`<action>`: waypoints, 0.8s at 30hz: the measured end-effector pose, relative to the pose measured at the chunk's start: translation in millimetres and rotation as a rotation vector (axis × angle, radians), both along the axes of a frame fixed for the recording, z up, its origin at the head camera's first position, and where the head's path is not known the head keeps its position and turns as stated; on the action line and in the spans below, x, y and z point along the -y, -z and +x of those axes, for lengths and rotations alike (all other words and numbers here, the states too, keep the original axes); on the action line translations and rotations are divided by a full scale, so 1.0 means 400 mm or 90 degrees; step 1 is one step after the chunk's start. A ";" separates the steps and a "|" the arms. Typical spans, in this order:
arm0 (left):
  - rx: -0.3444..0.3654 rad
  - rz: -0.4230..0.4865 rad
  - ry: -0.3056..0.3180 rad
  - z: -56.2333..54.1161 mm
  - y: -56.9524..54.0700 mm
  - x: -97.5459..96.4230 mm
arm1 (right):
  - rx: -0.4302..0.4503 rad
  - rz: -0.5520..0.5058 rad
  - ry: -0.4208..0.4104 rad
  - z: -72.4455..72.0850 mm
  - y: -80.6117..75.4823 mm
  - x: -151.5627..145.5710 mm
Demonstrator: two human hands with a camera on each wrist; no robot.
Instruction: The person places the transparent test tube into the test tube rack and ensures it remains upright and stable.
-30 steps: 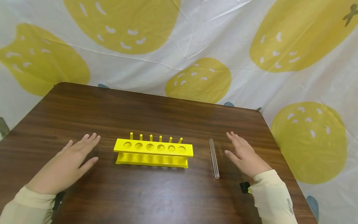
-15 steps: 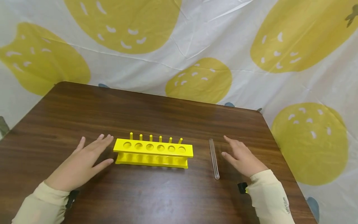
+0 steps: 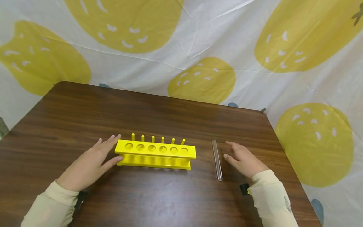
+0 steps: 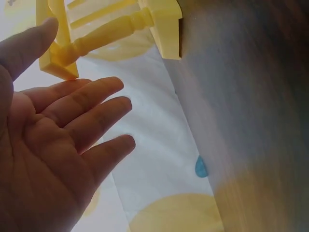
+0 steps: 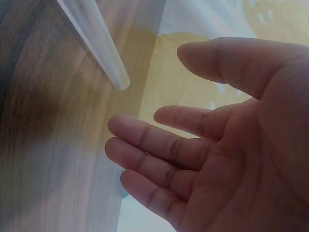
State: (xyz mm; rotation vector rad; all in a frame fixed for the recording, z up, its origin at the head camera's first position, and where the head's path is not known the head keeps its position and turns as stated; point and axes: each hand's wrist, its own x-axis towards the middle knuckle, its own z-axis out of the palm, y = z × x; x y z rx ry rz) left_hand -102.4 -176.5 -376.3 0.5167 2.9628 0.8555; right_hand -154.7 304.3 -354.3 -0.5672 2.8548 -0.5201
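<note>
A yellow test tube rack stands upright on the brown table, with a row of holes in its top and pegs along the back. My left hand is at the rack's left end, thumb and fingertips right at its edge, fingers extended. In the left wrist view the palm faces the rack's end post. A clear glass test tube lies on the table to the right of the rack. Just right of the tube, my right hand hovers with relaxed fingers and holds nothing; the right wrist view shows the tube beyond the fingertips.
The dark wood-grain table ends at a back edge against a white curtain printed with yellow fruit. More of the curtain hangs along the right side. A dark strap sits at the right wrist.
My left hand has moved right, from well apart to the rack's left end. My right hand has shifted slightly left toward the tube, its fingers bending a little. Rack and tube have stayed put.
</note>
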 end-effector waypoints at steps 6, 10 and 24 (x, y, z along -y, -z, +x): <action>-0.005 0.006 -0.003 0.005 -0.004 -0.001 | 0.035 0.001 0.009 -0.014 0.006 0.009; -0.001 0.014 -0.003 0.005 -0.005 0.000 | 0.066 0.013 0.025 -0.020 0.012 0.016; -0.014 0.007 0.000 0.000 0.003 0.000 | 0.060 0.053 0.069 -0.051 0.019 0.042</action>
